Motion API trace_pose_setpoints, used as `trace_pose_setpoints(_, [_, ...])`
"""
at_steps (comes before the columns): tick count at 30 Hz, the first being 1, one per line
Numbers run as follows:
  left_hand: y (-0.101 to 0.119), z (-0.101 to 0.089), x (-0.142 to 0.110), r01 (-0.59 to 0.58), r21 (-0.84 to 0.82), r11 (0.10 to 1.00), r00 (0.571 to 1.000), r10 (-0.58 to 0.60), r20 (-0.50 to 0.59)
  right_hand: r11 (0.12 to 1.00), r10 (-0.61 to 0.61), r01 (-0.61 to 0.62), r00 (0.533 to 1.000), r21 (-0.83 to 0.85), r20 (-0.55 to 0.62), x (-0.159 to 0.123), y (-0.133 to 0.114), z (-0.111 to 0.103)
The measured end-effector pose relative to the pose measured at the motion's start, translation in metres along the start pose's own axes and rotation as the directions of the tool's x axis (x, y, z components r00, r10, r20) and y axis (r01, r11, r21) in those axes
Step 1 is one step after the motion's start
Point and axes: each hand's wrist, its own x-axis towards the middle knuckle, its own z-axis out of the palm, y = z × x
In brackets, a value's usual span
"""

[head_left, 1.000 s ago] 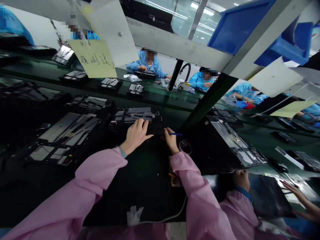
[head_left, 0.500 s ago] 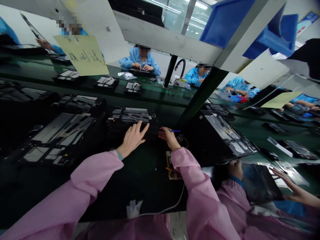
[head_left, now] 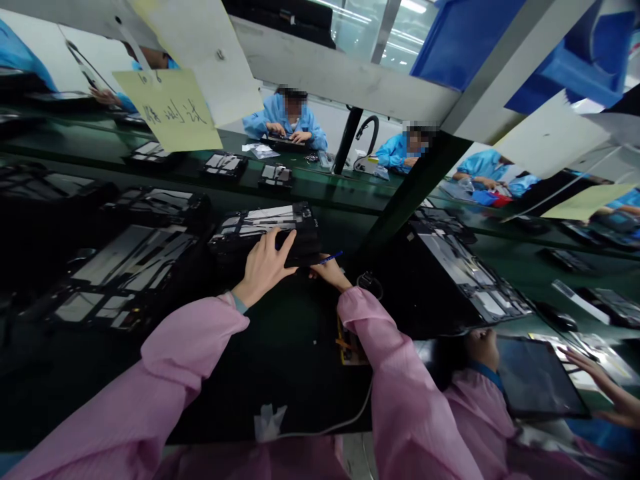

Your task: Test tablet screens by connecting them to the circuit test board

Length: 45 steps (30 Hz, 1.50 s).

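Observation:
A stack of black-framed, opened tablets with silver plates and dark strips lies before me, its right end raised. My left hand is at its near edge, fingers over the top and thumb stretched along the front; it appears to grip the stack. My right hand is at the near right corner, with a blue pen held among its fingers. Its fingertips are partly hidden against the dark stack.
Larger stacks of opened tablets stand left and right. A slanted green post rises behind my right hand. A white cable crosses the near edge. At right, a co-worker's hands are beside a dark-screened panel.
The stack's right end has come up and the stack has turned slightly. My right hand has moved left against its corner, and the pen has tilted. My left hand stays on the near edge.

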Motion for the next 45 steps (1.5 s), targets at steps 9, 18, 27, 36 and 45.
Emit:
trace_pose_setpoints(9, [-0.002,-0.004,0.001,0.037,-0.008,0.999,0.999,-0.037,-0.011,0.997,-0.017,0.016,1.000,-0.073,-0.013,0.005,0.004,0.003])
trace_pose_setpoints(18, [-0.002,-0.005,-0.001,0.030,-0.033,0.999,1.000,-0.030,0.003,0.994,-0.041,0.036,0.998,-0.106,-0.047,0.001,-0.002,0.004])
trace_pose_setpoints(27, [0.000,-0.003,-0.002,0.024,-0.029,0.999,1.000,-0.024,0.014,0.996,-0.004,-0.005,0.995,-0.089,-0.101,0.001,-0.006,0.006])
trace_pose_setpoints(36, [0.005,0.004,-0.005,-0.006,-0.015,1.000,0.999,0.006,0.040,0.996,-0.079,0.058,0.919,-0.067,-0.386,-0.028,-0.034,-0.029])
trace_pose_setpoints(45, [0.007,0.006,-0.004,0.033,-0.048,0.998,0.999,-0.031,0.044,0.996,-0.093,0.078,0.873,-0.051,-0.479,-0.065,-0.040,-0.037])
